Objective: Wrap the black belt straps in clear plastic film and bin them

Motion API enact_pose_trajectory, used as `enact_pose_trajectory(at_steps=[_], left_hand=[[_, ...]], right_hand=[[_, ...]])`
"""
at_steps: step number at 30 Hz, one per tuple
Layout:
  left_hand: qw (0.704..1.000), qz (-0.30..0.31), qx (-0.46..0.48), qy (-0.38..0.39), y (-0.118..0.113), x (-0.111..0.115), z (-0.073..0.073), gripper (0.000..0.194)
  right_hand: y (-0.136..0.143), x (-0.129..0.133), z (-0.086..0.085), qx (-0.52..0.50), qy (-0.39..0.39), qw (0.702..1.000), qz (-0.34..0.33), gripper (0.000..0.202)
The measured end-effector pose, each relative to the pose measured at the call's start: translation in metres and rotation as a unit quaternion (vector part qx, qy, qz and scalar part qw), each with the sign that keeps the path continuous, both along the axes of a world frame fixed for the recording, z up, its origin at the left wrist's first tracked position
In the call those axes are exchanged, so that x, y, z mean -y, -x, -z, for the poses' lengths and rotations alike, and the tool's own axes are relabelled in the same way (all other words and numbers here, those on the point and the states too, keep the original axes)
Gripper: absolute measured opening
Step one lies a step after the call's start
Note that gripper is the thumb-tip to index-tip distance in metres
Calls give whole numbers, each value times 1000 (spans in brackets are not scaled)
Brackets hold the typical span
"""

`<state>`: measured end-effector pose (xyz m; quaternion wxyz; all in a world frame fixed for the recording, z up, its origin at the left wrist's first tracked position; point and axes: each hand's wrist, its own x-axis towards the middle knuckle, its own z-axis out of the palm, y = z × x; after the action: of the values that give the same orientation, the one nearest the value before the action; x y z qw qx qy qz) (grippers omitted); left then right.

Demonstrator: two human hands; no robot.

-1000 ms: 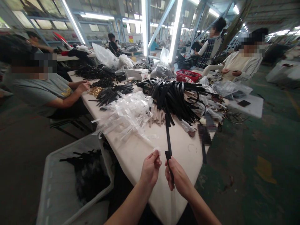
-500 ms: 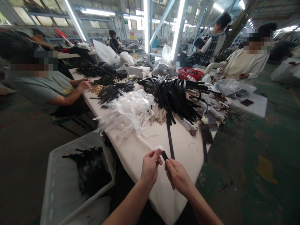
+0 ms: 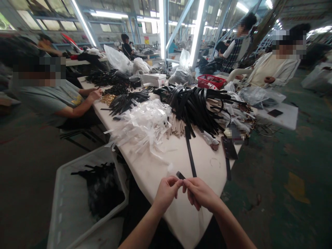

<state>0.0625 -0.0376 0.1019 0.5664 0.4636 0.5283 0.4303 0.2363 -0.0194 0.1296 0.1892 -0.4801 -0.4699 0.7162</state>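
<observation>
Near the table's front end, my left hand (image 3: 168,189) and my right hand (image 3: 198,193) meet fingertip to fingertip around a short black strap end (image 3: 180,175). Both hands are closed in a pinch on it, and its tip sticks up between them. A small piece of white film (image 3: 170,168) shows just beyond my left fingers. Past my hands, a long black strap (image 3: 190,154) lies on the white table (image 3: 166,173), running back to a heap of black straps (image 3: 194,107). Left of that heap is a pile of white film strips (image 3: 147,121).
A white bin (image 3: 58,204) holding black straps stands at the lower left. A seated person (image 3: 52,100) works at the left edge, and two people are at the right. A dark phone-like object (image 3: 229,148) lies at the table's right edge; a red basket (image 3: 211,82) is farther back.
Both hands have moved slightly down and closer together, with the left fingers now touching the strap end. The white film has come away from my left fingers.
</observation>
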Motion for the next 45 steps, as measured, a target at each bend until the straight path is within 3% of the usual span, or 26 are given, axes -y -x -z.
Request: enact_pose_trajectory(at_steps=[2, 3, 6, 8, 11, 12, 14, 17, 23, 28, 33, 38, 42, 45], left_hand=[[984, -17, -124, -127, 12, 7, -8, 24], [962, -14, -186, -198, 19, 8, -12, 18], [860, 71, -358, -356, 37, -6, -23, 56], [778, 139, -459, -406, 41, -26, -27, 65], [671, 216, -537, -464, 35, -55, -24, 30], [645, 238, -544, -481, 32, -61, -22, 17], [613, 274, -545, -501, 24, -67, -19, 14], [605, 294, -548, -497, 18, -63, -17, 19], [625, 241, -572, -474, 15, -48, -21, 20], [628, 269, -573, -452, 9, -39, -17, 23], [647, 282, -576, -414, 8, -34, -13, 28], [643, 325, -573, -390, 3, -30, -11, 22], [656, 307, -583, -369, 7, -29, -6, 26], [658, 327, -572, -366, 3, -30, -2, 22]], right_hand=[[-5, 0, 1, -15, 12, 1000, -15, 48], [-8, 0, 0, -21, 19, 999, -25, 48], [-15, -2, -1, -27, 34, 997, -65, 48], [-16, -5, 0, -14, 36, 996, -86, 50], [-10, -8, 4, 12, 37, 994, -100, 53], [-7, -8, 6, 18, 36, 994, -100, 54], [-1, -8, 7, 28, 29, 994, -98, 55], [-4, -5, -1, 44, 10, 994, -97, 53], [-31, 1, -22, 168, -144, 967, -126, 34], [-24, 6, -22, 187, -168, 963, -97, 38], [-31, 11, -23, 218, -190, 945, -152, 33], [-32, 9, -25, 227, -231, 934, -152, 33], [-46, 7, -21, 230, -210, 933, -182, 33], [-50, 4, -13, 237, -201, 933, -180, 34]])
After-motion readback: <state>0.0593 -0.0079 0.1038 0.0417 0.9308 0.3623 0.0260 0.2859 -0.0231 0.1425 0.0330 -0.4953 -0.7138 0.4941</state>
